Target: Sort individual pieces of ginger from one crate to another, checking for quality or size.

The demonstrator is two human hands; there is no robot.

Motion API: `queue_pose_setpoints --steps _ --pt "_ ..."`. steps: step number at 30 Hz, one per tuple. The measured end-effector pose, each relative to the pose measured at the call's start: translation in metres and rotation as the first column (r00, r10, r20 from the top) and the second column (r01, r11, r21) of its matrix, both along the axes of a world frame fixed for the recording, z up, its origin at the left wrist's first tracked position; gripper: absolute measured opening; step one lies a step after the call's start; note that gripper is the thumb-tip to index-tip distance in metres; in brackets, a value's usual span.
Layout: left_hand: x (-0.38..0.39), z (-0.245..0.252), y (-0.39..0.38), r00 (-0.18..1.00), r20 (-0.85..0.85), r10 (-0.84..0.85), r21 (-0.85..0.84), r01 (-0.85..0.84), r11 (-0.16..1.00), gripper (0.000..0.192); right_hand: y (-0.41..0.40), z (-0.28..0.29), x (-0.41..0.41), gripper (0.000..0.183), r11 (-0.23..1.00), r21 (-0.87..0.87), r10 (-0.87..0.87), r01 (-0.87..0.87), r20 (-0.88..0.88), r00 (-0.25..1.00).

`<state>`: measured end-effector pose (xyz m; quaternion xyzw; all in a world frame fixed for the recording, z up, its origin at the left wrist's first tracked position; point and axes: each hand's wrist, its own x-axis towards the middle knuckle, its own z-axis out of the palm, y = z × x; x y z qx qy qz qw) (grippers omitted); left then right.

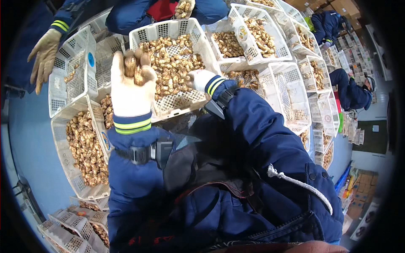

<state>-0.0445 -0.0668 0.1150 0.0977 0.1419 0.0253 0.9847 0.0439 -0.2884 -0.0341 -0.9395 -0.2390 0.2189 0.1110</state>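
Observation:
Just in front of me stands a white plastic crate (166, 114) with perforated walls, partly filled with small brown knobbly produce (172, 74), possibly mushrooms. At its left side, my left hand (133, 83), in a pale work glove, is turned palm up. A few brown pieces (129, 65) lie in its palm under curled fingers. My right hand (201, 79), also gloved, is over the right part of the crate, beside the pile. Its fingers are bent together, and whether they pinch a piece is hidden.
A gloved hand (47, 47) of another person hangs at upper left. Opposite me, another gloved hand (184, 8) holds several brown pieces. A crate (57, 132) of produce stands at left, stacked crates (286, 91) at right. Two more people (351, 88) work farther right.

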Motion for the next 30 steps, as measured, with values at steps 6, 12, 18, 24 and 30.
queue_pose_setpoints --steps 6,12,18,24,30 --pt "0.041 -0.060 0.023 0.995 -0.097 0.038 0.008 -0.037 0.999 0.018 0.022 -0.045 0.042 0.051 0.965 -0.176 0.159 -0.192 -0.185 0.970" --pt "0.057 -0.048 0.051 0.990 0.002 -0.140 0.149 0.138 0.979 0.019 0.039 -0.067 0.087 0.043 0.957 -0.167 0.260 -0.237 0.138 0.956" --pt "0.078 -0.154 0.091 0.934 -0.188 -0.303 0.239 0.343 0.908 0.024 0.014 -0.040 0.102 0.042 0.775 -0.294 0.515 -0.559 -0.218 0.829" --pt "0.058 -0.187 0.068 0.838 -0.262 -0.478 0.277 0.540 0.795 0.041 -0.052 0.050 0.150 0.021 0.721 -0.439 0.537 -0.536 -0.135 0.833" --pt "0.055 -0.177 0.018 0.581 -0.274 -0.766 0.301 0.809 0.505 0.027 0.011 -0.050 0.104 0.031 0.783 -0.045 0.569 -0.621 0.457 0.684"
